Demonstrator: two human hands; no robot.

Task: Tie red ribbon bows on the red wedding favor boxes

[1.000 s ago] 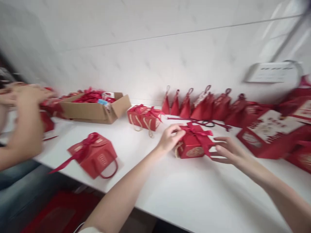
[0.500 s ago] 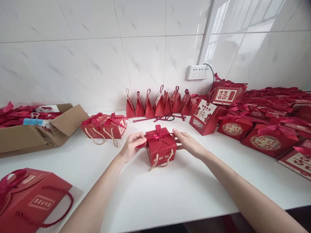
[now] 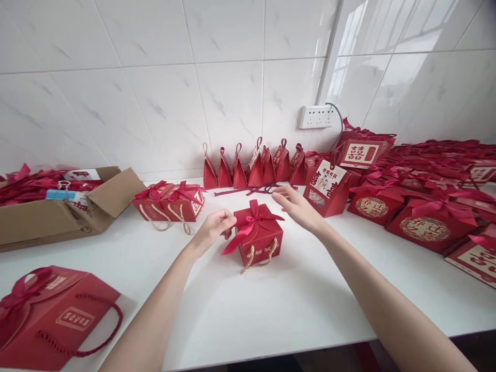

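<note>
A small red gift box [image 3: 267,237] with gold lettering and a gold rope handle [image 3: 259,264] stands upright on the white table in front of me. On its lid sits a red ribbon bow [image 3: 253,214], one tail hanging over the left front corner. My left hand [image 3: 217,227] is at the box's left edge, thumb and fingers pinched on the bow's left loop. Above and behind the box's right side, my right hand [image 3: 296,204] is off the box, its fingers stretched out and holding nothing.
An open cardboard carton [image 3: 58,222] of red packages stands left, near a red double box [image 3: 166,201]. A larger red box [image 3: 65,315] is at front left. Several red peaked boxes [image 3: 240,175] line the tiled wall. A windowed box [image 3: 327,188] and piled boxes [image 3: 430,222] stand right.
My right hand has lifted off the box, up and slightly back. The ribbon's left tail now hangs loose over the corner, and my left fingers have shifted from it to the loop.
</note>
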